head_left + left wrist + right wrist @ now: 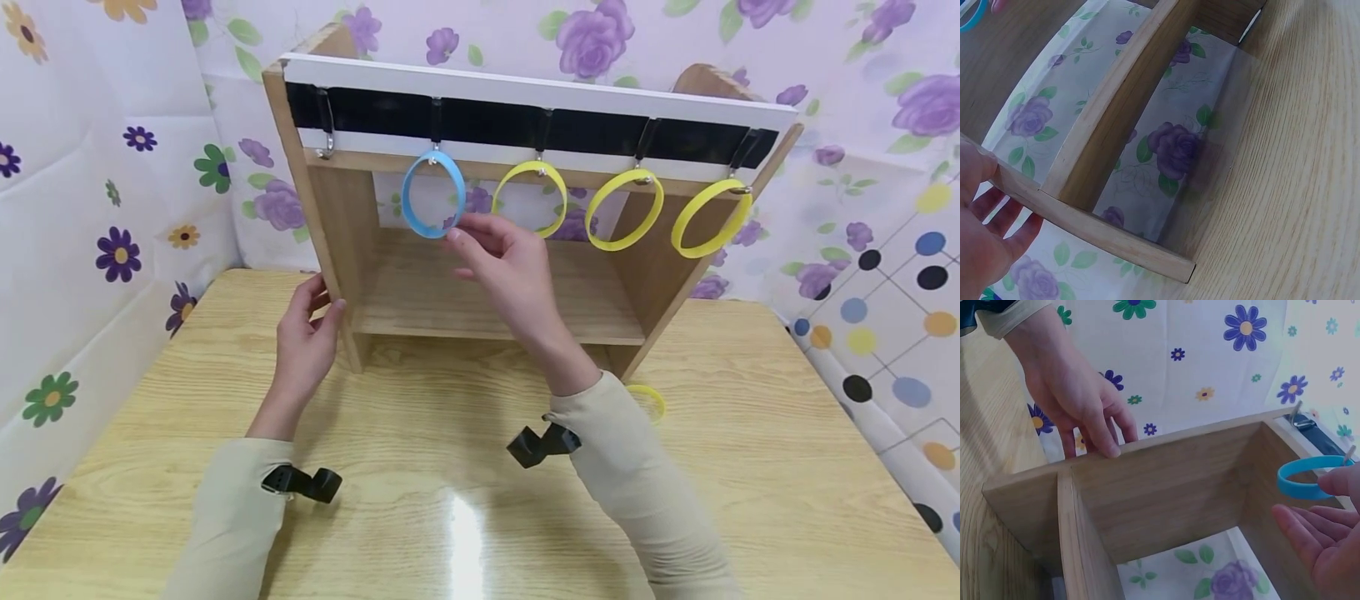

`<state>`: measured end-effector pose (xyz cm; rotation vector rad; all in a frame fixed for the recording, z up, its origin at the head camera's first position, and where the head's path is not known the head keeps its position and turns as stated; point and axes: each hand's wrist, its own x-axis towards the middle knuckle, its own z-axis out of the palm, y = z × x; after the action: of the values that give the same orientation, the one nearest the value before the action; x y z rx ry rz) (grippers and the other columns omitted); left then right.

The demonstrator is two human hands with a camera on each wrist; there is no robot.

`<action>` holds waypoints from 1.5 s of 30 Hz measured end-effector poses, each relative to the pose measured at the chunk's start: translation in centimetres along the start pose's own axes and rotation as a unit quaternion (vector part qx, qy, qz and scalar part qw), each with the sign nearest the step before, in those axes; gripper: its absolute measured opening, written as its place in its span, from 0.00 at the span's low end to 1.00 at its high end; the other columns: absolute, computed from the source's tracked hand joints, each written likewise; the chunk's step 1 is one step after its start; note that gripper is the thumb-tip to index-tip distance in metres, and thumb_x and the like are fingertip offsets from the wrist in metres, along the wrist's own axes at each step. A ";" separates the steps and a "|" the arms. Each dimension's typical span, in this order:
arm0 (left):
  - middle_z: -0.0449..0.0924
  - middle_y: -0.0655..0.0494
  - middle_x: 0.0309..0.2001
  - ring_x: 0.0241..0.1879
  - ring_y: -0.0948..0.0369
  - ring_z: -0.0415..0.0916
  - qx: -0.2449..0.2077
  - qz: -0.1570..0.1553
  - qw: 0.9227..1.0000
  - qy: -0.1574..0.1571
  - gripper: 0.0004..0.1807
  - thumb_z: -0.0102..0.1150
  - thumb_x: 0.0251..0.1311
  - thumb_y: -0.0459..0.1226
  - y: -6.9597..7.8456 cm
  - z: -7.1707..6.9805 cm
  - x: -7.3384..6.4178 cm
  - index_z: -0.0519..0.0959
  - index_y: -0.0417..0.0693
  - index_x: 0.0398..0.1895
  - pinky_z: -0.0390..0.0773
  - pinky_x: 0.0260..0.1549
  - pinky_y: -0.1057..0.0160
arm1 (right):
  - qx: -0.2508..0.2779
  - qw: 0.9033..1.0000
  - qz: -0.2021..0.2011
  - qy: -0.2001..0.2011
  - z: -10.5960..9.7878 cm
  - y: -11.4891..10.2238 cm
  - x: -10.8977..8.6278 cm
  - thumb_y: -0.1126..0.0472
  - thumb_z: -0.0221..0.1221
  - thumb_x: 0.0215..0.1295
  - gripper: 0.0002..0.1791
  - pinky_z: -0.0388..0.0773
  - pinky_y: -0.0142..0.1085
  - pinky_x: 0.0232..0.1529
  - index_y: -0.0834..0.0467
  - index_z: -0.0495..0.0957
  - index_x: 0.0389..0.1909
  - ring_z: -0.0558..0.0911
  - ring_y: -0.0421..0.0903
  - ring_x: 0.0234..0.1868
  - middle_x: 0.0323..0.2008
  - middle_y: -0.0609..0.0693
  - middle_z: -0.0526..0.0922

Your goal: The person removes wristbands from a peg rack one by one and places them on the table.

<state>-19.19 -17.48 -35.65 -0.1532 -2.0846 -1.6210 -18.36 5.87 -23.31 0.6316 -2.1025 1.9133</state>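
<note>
A wooden stand (495, 292) with a white-and-black hook strip (495, 125) along its top faces me. From its second hook hangs a blue ring (406, 193); my right hand (517, 271) pinches its lower right edge between thumb and finger. In the right wrist view the thumb overlaps the blue ring (1294, 488), and the other fingers spread below it. My left hand (306, 337) grips the stand's left side panel (1104, 234), fingers on the outside and thumb toward the front. The leftmost hook (326, 137) carries nothing.
A yellow ring (561, 202), a second yellow ring (656, 215) and a third yellow ring (682, 229) hang on the hooks to the right. Another yellow ring (660, 402) lies on the wood-grain table (390, 517) beside my right sleeve. Flower-patterned sheets (255, 75) stand behind and left.
</note>
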 end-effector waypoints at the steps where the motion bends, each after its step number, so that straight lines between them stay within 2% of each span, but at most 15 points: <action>1: 0.72 0.43 0.59 0.55 0.53 0.71 0.000 0.001 1.000 0.000 0.20 0.50 0.67 0.26 0.0 0.0 0.0 0.68 0.33 0.62 0.73 0.46 0.69 | 0.005 1.000 0.004 0.008 0.1 -0.1 0.0 0.65 0.59 0.67 0.15 0.83 0.39 0.39 0.70 0.78 0.50 0.84 0.47 0.43 0.43 0.61 0.84; 7: 0.72 0.41 0.59 0.56 0.53 0.71 0.002 0.007 1.000 -0.004 0.21 0.50 0.67 0.25 0.0 0.1 0.0 0.68 0.33 0.63 0.73 0.46 0.69 | 0.015 0.999 0.012 0.027 0.3 -0.3 0.2 0.65 0.62 0.65 0.14 0.83 0.40 0.38 0.70 0.80 0.47 0.85 0.47 0.40 0.40 0.58 0.85; 18: 0.72 0.42 0.60 0.56 0.52 0.70 0.007 0.006 1.000 -0.006 0.21 0.50 0.68 0.27 -0.1 -0.1 0.0 0.68 0.34 0.63 0.72 0.47 0.68 | 0.027 0.999 -0.021 0.033 0.6 -0.9 0.5 0.69 0.61 0.64 0.12 0.83 0.38 0.39 0.73 0.80 0.46 0.86 0.47 0.36 0.39 0.62 0.85; 24: 0.72 0.42 0.59 0.56 0.52 0.71 0.004 0.006 1.000 -0.007 0.21 0.50 0.68 0.27 0.0 -0.1 0.0 0.68 0.34 0.63 0.73 0.47 0.68 | 0.034 0.998 -0.041 0.035 0.7 -1.6 0.6 0.69 0.61 0.64 0.13 0.83 0.39 0.39 0.73 0.81 0.46 0.86 0.48 0.36 0.39 0.61 0.85; 34: 0.72 0.43 0.60 0.57 0.53 0.70 0.002 -0.001 1.000 -0.009 0.21 0.50 0.68 0.28 0.1 -0.2 -0.1 0.67 0.34 0.64 0.72 0.47 0.68 | 0.029 0.996 -0.090 0.006 0.6 -2.3 0.6 0.70 0.60 0.64 0.13 0.83 0.40 0.38 0.74 0.80 0.47 0.85 0.50 0.38 0.39 0.62 0.85; 39: 0.71 0.44 0.60 0.58 0.52 0.69 0.002 -0.003 1.000 -0.014 0.22 0.50 0.69 0.28 0.3 -0.2 -0.2 0.67 0.35 0.65 0.72 0.48 0.67 | 0.033 0.994 -0.100 -0.016 0.5 -1.5 -0.2 0.72 0.59 0.64 0.12 0.83 0.41 0.39 0.74 0.79 0.47 0.85 0.49 0.37 0.41 0.63 0.84; 45: 0.70 0.43 0.61 0.59 0.51 0.68 0.006 -0.008 1.000 -0.013 0.23 0.49 0.69 0.28 0.2 -0.2 -0.1 0.66 0.37 0.67 0.72 0.48 0.66 | 0.025 0.995 -0.095 -0.026 0.1 0.1 -1.3 0.72 0.60 0.64 0.12 0.83 0.45 0.38 0.73 0.80 0.47 0.84 0.52 0.39 0.42 0.64 0.84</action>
<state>-18.92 -17.54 -35.47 -0.1539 -2.1201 -1.6232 -17.26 6.00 -23.94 0.8680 -1.9510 1.8677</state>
